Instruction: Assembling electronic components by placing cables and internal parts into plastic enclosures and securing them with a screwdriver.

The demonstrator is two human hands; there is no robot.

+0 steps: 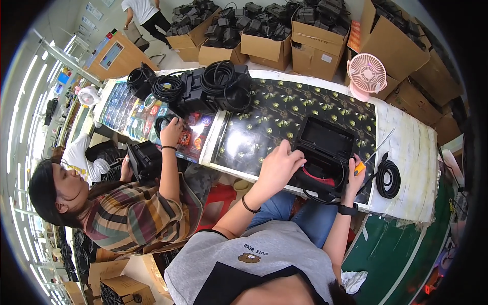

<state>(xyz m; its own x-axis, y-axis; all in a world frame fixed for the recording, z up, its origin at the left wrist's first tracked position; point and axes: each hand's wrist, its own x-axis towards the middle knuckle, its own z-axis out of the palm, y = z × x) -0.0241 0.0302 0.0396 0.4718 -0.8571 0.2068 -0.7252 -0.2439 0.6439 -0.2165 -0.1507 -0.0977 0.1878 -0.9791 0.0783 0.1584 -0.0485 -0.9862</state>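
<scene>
An open black plastic case lies in front of me at the table's edge, its lid tipped back away from me. Inside its near half a red strip shows among dark parts. My left hand hovers just left of the case, thumb and fingers pinched together; what they hold, if anything, is too small to name. At the case's right side, my right hand is closed around a screwdriver with an orange handle, its thin shaft pointing up and right. A coiled black cable rests to the right.
To my left a co-worker handles a black box. Black cased units with coiled cables stand on the table's far left. A pink fan is at the far edge; cardboard boxes of black units stand beyond.
</scene>
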